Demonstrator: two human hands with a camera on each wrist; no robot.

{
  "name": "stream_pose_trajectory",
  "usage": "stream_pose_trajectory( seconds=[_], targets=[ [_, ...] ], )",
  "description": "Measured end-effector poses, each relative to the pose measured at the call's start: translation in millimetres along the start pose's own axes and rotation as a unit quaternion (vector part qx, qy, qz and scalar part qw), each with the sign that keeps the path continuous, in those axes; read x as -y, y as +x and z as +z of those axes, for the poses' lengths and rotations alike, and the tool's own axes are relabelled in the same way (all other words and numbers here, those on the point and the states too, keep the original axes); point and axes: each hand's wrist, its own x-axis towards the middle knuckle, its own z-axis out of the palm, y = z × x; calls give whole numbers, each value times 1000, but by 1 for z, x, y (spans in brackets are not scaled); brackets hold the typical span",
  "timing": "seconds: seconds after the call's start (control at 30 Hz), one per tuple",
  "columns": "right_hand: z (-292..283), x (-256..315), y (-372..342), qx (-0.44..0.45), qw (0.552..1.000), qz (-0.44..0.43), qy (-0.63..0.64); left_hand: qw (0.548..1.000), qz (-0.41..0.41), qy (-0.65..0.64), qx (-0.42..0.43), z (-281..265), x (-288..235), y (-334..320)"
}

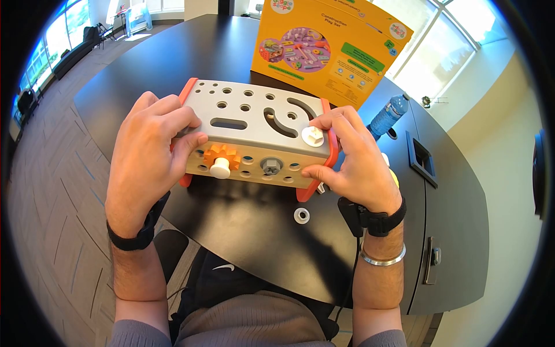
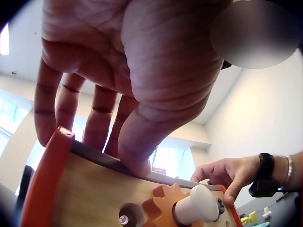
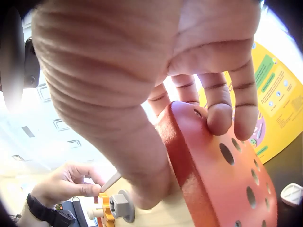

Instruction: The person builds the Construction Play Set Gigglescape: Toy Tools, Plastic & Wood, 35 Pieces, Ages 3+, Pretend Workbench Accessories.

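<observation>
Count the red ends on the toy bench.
2: one red end by the left hand, the other by the right hand. The hands partly cover both.

**Yellow Box Clipped, Small Pieces Half Hidden**

A yellow box runs out of the head view at the top, its smallest print too fine to read. A person's left hand covers much of the red end panel of a wooden toy. Behind the right hand, a yellow object peeks out, its kind unclear, while a white piece shows only partly beside the toy's leg. The lower edge cuts off the toy in both wrist views. A blurred grey oval fills the left wrist view's upper right; the right wrist view's right edge clips a pale piece.
</observation>
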Motion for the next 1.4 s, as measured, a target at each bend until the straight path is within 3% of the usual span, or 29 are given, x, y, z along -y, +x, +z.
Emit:
stream_pose_trajectory(
  seconds=[0.27,0.43,0.53,0.63,0.83,1.2,1.37,1.4],
  targets=[
    [9,-7,3,-34,999,-1,-19,1000,5,-1,9,-4,-4,0],
    [26,-27,7,-189,978,34,-75,996,19,-56,71,-18,-6,0],
    [17,-23,6,-150,983,101,-19,985,-14,-135,107,-22,14,-3],
    [15,-22,6,-156,985,42,-56,988,-8,-137,66,-8,34,-3],
    [5,-12,5,-154,985,51,-65,991,-5,-123,48,6,50,0],
    [-57,6,-15,-216,973,84,-22,994,25,-96,34,0,12,7],
    [-76,3,-45,-179,976,106,-63,994,39,-103,14,13,-15,8],
    [-81,0,-54,-139,981,99,-93,995,40,-94,16,13,-18,8]
  ],
)
